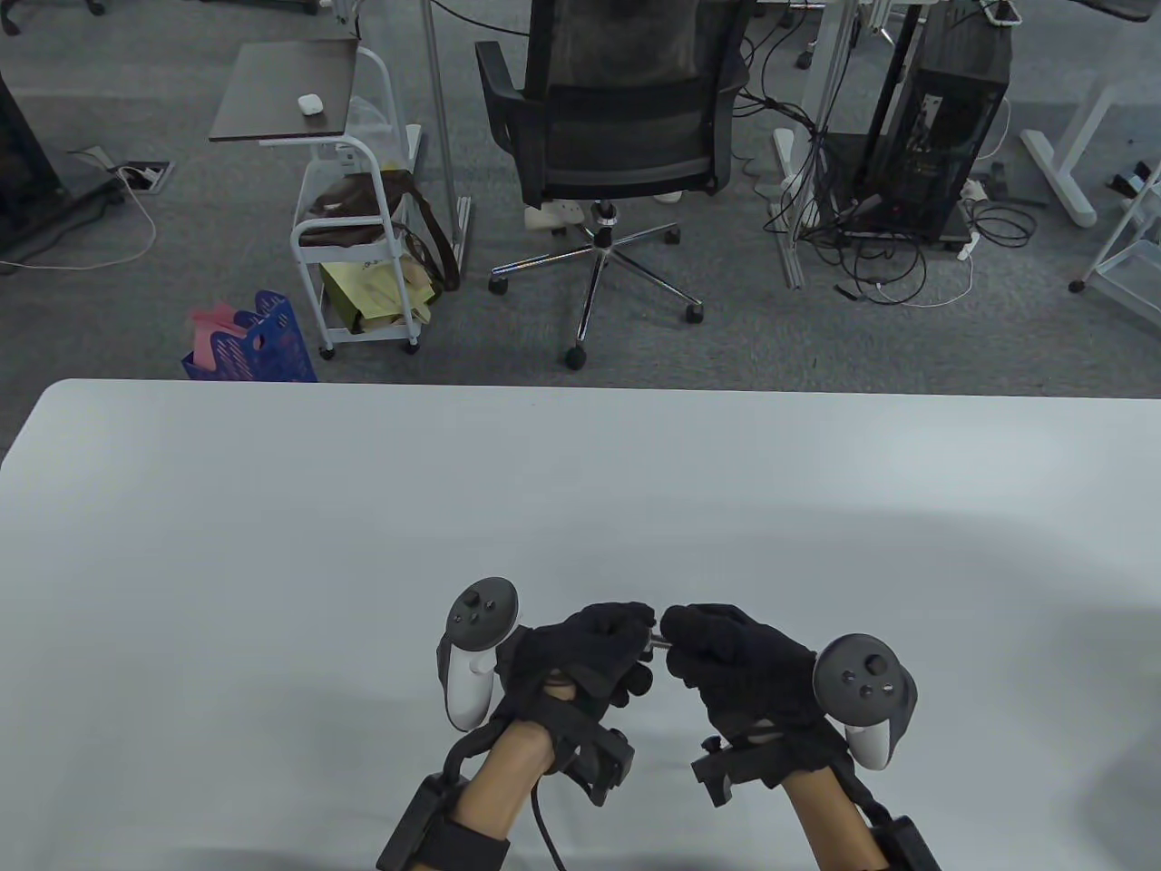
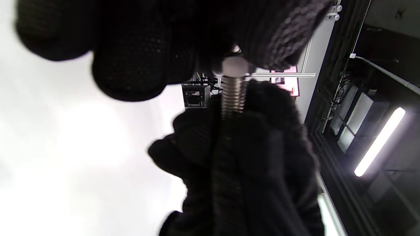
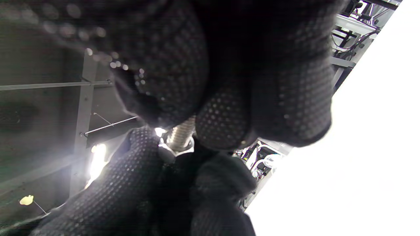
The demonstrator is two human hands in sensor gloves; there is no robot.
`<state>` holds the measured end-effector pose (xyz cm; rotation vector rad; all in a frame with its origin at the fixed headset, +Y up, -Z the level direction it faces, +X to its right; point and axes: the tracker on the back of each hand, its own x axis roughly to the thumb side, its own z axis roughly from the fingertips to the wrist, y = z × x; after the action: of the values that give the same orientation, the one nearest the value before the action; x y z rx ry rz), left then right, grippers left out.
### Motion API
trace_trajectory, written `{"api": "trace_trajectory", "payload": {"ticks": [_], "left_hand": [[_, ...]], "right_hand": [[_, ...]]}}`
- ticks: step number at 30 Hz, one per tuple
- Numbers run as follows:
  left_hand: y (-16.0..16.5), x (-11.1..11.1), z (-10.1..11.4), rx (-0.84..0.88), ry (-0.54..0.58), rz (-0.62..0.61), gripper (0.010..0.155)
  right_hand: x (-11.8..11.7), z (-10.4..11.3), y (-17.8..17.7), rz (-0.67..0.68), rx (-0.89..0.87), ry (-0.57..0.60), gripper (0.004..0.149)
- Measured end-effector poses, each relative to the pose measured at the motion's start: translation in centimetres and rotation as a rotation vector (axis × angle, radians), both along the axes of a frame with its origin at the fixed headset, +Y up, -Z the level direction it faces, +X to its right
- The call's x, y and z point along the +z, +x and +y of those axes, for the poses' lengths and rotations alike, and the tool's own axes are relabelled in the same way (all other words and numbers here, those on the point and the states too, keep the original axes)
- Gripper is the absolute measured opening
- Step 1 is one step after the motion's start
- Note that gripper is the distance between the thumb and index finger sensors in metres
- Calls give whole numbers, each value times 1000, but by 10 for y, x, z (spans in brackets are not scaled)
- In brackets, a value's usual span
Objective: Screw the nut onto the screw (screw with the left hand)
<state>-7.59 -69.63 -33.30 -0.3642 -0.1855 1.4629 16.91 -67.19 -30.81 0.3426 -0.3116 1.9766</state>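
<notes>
The left hand [image 1: 585, 658] pinches the nut [image 2: 234, 65] between its fingertips [image 2: 131, 65], so this grip is closed on the nut at the tip of the screw [image 2: 233, 95]. In the left wrist view the nut sits pale and rounded on the end of the threaded shaft, directly above the bare threads. The right hand [image 1: 739, 667] grips the other end of the screw; its fingers [image 3: 226, 121] wrap the shaft so only a short run of threads shows between the two gloves. In the right wrist view the threads [image 3: 180, 134] emerge from under these fingers and meet the nut [image 3: 174, 150] against the left glove below.

Seen from the table view, the screw [image 1: 657, 645] lies roughly level between the two hands, held up off the worktop [image 1: 363, 544]. Both hands hover close together near the worktop's front edge, about midway across it. A tracker [image 1: 476, 649] rides outboard of the left hand, and a second tracker [image 1: 866, 694] outboard of the right.

Beyond the worktop's far edge stands an office chair [image 1: 617, 136] on grey carpet.
</notes>
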Motion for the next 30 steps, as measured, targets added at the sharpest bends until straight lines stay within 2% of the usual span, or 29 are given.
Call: {"api": "trace_trajectory", "payload": {"ticks": [4,6,7,10,13,15,17,18,20,22,26,29,30], "left_hand": [[3,1,6,29,29,-83,51],[3,2,4,51,24,-92,60],[3,2,3,59,17,-81,68],[3,2,-2,12,-20,-3,73],[4,2,-2,-22,-25,-17,55],[5,2,1,-18,-14,-21,53],[4,2,2,10,-9,-77,53],[4,2,1,26,-18,-94,56],[2,3,-1,35,-43,-115,74],[-1,2,-5,-2,-43,-36,78],[0,0,-7,-10,-60,-48,57],[3,0,-4,-15,-25,-69,52],[3,0,-3,-11,-27,-111,52]], "right_hand": [[0,-1,-1,-2,-7,-7,38],[0,0,-1,-3,0,-3,38],[0,0,-1,-2,6,0,38],[0,-1,-1,-1,-6,-5,38],[0,-1,-1,-1,1,-4,38],[0,-2,-1,2,1,-8,38],[0,-2,-2,5,-5,-10,38],[0,-2,-2,4,-6,-10,38],[0,-2,-2,4,3,-6,38],[0,-2,-3,7,12,-5,38],[0,-2,-4,3,36,4,38],[0,-3,-5,11,46,2,38],[0,-3,-5,12,47,3,39]]}}
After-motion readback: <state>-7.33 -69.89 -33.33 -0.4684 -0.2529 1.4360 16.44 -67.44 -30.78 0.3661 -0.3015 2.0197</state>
